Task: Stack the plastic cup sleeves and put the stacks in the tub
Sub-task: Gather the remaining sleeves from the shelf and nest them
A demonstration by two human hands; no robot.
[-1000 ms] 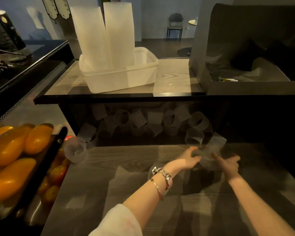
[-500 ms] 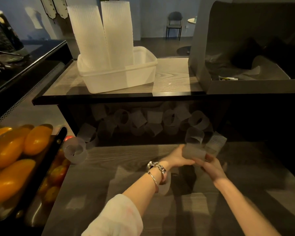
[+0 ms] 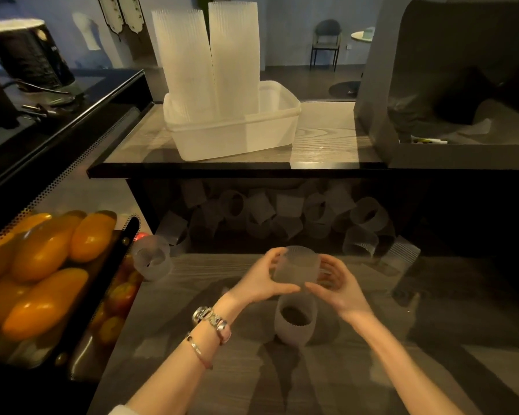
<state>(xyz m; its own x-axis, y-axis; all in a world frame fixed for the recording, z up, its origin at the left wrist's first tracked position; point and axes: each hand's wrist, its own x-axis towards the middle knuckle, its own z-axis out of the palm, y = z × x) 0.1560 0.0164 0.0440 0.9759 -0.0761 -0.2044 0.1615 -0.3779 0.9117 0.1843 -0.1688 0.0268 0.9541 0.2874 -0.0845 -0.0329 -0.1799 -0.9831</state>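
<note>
Holding 1 frosted ribbed plastic cup sleeve above the grey wood-grain counter, left hand and right hand curl fingers round its sides. Likely light, thin, easily squashed; grip walls gently. Another translucent sleeve sits directly below.

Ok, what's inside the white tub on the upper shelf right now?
Two tall stacks of sleeves stand in the tub's left part. Its right part looks bare; the frosted wall blurs the stack bottoms and floor.

head-worn view, forward and down, close
</note>
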